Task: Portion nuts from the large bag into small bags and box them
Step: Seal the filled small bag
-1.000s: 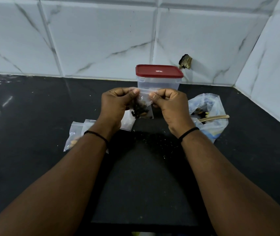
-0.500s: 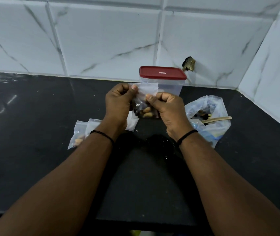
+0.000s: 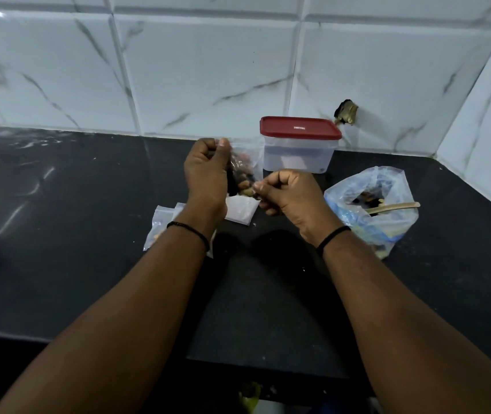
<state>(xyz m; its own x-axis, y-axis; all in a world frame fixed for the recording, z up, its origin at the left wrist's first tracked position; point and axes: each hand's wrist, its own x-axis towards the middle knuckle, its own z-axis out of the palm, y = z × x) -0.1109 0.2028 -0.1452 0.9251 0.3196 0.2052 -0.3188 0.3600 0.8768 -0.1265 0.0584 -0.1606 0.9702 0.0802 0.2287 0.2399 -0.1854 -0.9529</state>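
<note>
**Sealing a filled small bag before it goes in the box**

The left hand pinches the top edge of a small clear bag between thumb and curled fingers, holding it above the dark desk. The right hand is curled lower down, its fingertips clamped on the bag's lower right corner. Both grips are closed on the same bag, which hangs tilted between them with nuts settled toward the bottom.

The step in hand appears to be closing this portion. To do it well, the person would likely keep the nuts shaken down and away from the mouth, so nothing sits in the seal, then run pinched fingers along the whole top strip. Whether the seal is already pressed shut cannot be told; the bag's mouth is hidden behind the left thumb.

The bag lies to the right of the left grip and above and left of the right grip, in front of the clear box, whose red lid is on. That lid would have to come off before boxing. The large bag stands open on the desk near the right wrist, with a wooden stick resting in it. More small bags lie flat beneath the left wrist, at least one seeming to hold nuts.
</note>
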